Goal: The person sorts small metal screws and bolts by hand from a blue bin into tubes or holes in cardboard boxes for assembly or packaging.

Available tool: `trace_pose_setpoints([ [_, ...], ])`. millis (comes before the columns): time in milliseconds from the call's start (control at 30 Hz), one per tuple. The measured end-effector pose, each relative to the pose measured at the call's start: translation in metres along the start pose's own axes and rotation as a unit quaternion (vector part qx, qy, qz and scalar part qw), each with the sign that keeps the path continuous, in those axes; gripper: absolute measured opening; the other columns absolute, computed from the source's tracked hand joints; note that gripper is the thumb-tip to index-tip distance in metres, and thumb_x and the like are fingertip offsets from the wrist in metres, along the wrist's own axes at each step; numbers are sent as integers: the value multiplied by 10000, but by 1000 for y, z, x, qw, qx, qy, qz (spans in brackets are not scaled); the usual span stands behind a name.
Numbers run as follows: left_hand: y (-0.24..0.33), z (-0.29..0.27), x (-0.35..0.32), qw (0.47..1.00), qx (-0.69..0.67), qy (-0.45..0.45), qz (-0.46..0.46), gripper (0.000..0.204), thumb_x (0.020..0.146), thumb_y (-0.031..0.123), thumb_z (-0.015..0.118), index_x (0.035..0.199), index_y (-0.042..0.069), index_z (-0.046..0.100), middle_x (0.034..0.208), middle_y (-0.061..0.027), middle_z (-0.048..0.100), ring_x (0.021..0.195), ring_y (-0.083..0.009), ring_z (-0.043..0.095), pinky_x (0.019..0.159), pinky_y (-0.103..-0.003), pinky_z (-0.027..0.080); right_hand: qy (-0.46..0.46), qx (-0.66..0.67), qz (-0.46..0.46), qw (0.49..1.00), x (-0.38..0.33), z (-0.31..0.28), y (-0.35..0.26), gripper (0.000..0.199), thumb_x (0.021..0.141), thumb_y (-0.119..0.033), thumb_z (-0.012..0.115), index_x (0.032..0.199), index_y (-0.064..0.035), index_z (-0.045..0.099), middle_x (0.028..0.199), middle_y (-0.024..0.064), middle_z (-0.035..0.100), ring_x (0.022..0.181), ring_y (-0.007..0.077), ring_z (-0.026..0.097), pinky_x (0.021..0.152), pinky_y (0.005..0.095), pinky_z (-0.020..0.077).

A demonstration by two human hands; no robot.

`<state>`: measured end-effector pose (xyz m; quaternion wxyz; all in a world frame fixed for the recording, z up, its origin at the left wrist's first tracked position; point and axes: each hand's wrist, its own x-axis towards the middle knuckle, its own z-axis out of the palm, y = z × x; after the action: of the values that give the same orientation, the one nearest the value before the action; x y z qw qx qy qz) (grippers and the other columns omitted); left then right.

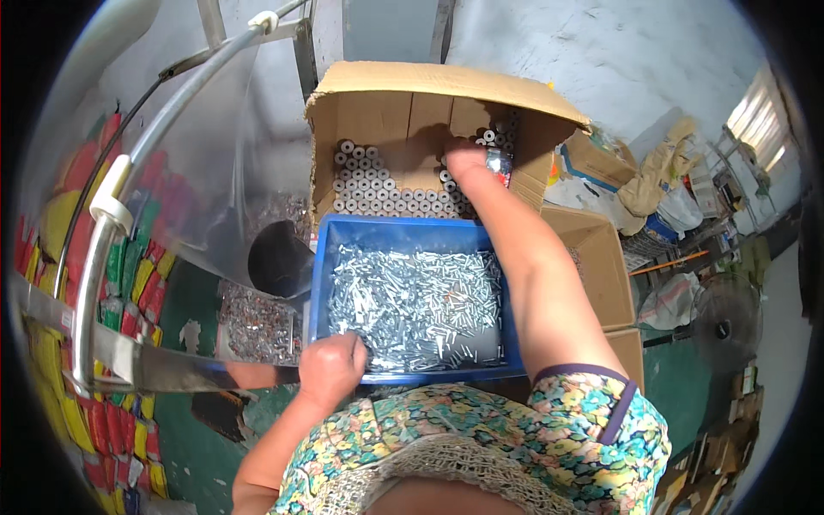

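Note:
A blue plastic bin (pixel 323 283) full of loose silver screws (pixel 403 300) is in front of me. At its near left corner my left hand (pixel 333 367) is closed like a fist; whatever it may hold is hidden. My right arm reaches over the bin into an open cardboard box (pixel 446 79). Inside, my right hand (pixel 466 159) is in shadow beside rows of grey round pieces with centre holes (pixel 365 184), its fingers hidden. Next to that wrist lies a small clear packet (pixel 499 163) with a red patch.
A metal frame (pixel 94 283) curves along my left, by a translucent sheet (pixel 206 163). Red, yellow and green packets (pixel 112 429) are stacked beyond it. A bag of small parts (pixel 257 326) sits left of the bin. Another cardboard box (pixel 601 266) and a fan (pixel 730 318) stand to the right.

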<state>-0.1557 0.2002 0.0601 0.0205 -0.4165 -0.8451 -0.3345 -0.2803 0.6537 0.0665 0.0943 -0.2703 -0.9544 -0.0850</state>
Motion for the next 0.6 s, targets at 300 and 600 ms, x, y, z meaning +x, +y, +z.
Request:
trace_pose_setpoints([
  [300,-10,-3,-3,999,-31,-1,22,179,764,96,626,614,63,534,572,-144,556,513,-347,571,493,-457,461,103,-74,-72,989,-23,51,-1,141,775,-104,574,814,-79,708,830,124,700,732,288,700,610,413,567],
  [600,-16,2,-3,999,-20,17,30,175,740,68,618,594,54,522,551,-154,536,505,-350,561,485,-449,456,39,83,-13,996,-46,-3,-49,235,849,-268,596,948,-79,694,899,189,695,831,346,684,716,438,548],
])
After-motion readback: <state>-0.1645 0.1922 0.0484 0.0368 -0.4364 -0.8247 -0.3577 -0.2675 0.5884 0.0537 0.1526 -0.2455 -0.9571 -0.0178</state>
